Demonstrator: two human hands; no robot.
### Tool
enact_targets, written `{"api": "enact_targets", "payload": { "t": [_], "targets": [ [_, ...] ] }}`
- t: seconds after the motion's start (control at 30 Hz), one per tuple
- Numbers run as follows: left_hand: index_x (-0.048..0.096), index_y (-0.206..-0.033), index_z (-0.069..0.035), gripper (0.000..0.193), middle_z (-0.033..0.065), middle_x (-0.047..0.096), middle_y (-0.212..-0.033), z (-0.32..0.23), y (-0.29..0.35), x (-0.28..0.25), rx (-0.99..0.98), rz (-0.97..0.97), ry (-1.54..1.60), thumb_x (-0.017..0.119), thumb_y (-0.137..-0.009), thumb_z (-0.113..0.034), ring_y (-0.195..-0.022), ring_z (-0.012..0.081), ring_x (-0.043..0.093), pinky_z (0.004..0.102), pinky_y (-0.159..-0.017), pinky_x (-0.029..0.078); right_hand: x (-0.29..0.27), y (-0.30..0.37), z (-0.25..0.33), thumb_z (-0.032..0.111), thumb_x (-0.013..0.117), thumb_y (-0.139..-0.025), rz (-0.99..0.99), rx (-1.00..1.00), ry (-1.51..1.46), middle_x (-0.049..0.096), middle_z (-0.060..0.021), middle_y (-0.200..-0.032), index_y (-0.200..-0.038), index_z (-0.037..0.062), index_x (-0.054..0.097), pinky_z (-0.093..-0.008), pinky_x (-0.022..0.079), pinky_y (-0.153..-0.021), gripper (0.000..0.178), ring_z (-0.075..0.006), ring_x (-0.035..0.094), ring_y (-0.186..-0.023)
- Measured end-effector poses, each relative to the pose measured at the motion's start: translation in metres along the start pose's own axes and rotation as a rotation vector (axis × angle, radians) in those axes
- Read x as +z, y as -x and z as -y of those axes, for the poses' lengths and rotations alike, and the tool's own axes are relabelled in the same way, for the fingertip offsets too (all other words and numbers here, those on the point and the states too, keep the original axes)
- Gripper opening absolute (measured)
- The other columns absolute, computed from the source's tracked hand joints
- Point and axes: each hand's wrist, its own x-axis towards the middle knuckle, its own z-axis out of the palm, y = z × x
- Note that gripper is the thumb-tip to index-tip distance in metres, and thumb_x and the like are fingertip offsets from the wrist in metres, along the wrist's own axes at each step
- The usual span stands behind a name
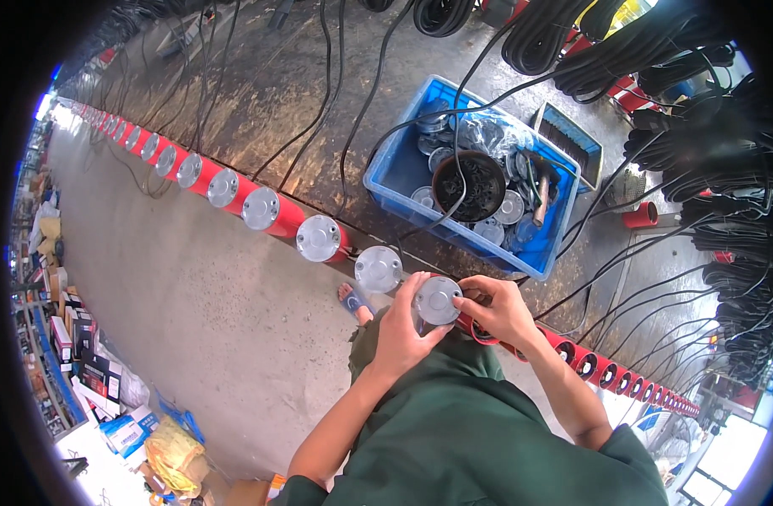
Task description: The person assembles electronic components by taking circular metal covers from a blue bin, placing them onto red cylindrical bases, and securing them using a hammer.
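My left hand [401, 327] is closed around the left side of a clear round cap [438, 300], which sits on the end of a red cylinder at the table edge. At the cap's right rim, my right hand [498, 309] has its thumb and fingertips pinched together; whatever is between them is too small to make out. Just left of my hands is another clear round cap [378, 269]. Beyond it, a row of red cylinders [287, 218] with clear caps runs off to the left. Open-ended red cylinders [586, 363] continue the row to the right.
On the table, a blue bin [386, 196] holds several clear caps, a screwdriver-like tool and a dark bowl [444, 181] of small dark pieces. A smaller grey-blue tray [593, 173] stands behind it. Black cables cross the tabletop, with coiled bundles [534, 42] at the far right.
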Motion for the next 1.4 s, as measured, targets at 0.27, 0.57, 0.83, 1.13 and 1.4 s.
{"api": "enact_targets", "payload": {
  "t": [0.27, 0.57, 0.83, 1.13, 1.4],
  "targets": [
    [0.039, -0.156, -0.003, 0.097, 0.0215, 0.056, -0.156, 0.003, 0.004, 0.007, -0.011, -0.006, -0.074, 0.093, -0.075, -0.006, -0.144, 0.0376, 0.056, 0.0458, -0.119, 0.047, -0.01, -0.006, -0.034, 0.01, 0.079, -0.089, 0.088, -0.063, 0.032, 0.082, -0.0154, -0.1, -0.118, -0.0007, 0.074, -0.0349, 0.062, -0.087, 0.031, -0.0231, 0.08, -0.095],
    [0.05, -0.15, -0.004, 0.085, 0.0196, 0.055, -0.157, -0.003, 0.004, 0.009, -0.049, -0.02, -0.08, 0.092, -0.076, -0.005, -0.146, 0.0385, 0.054, 0.0456, -0.119, 0.047, -0.006, -0.011, -0.042, 0.01, 0.079, -0.092, 0.106, 0.029, -0.054, 0.081, -0.0129, -0.103, -0.118, -0.0039, 0.074, -0.031, 0.062, -0.086, 0.031, -0.0141, 0.076, -0.093],
    [0.059, -0.134, -0.002, 0.069, 0.0199, 0.058, -0.155, 0.0, 0.003, 0.007, 0.054, -0.022, -0.17, 0.093, -0.074, -0.005, -0.143, 0.0408, 0.057, 0.0468, -0.116, 0.05, -0.005, -0.01, -0.043, 0.009, 0.079, -0.091, 0.133, -0.013, -0.104, 0.081, -0.0117, -0.103, -0.119, -0.0042, 0.073, -0.0303, 0.061, -0.087, 0.032, -0.0135, 0.076, -0.093],
    [0.066, -0.127, -0.001, 0.062, 0.0227, 0.058, -0.155, 0.001, 0.002, 0.007, 0.061, -0.006, -0.167, 0.093, -0.072, -0.003, -0.143, 0.0414, 0.057, 0.0462, -0.116, 0.05, -0.007, -0.01, -0.04, 0.007, 0.079, -0.089, 0.125, 0.051, -0.125, 0.082, -0.0111, -0.101, -0.121, -0.005, 0.073, -0.0298, 0.06, -0.088, 0.035, -0.0125, 0.075, -0.092],
    [0.069, -0.126, -0.002, 0.06, 0.0237, 0.056, -0.156, 0.004, 0.003, 0.007, 0.066, 0.02, -0.263, 0.092, -0.071, 0.0, -0.146, 0.0421, 0.054, 0.0462, -0.117, 0.049, -0.011, -0.011, -0.052, 0.012, 0.073, -0.1, 0.156, 0.049, -0.295, 0.075, -0.005, -0.113, -0.127, -0.0036, 0.071, -0.0292, 0.057, -0.095, 0.031, -0.011, 0.07, -0.104]
  ]
}}
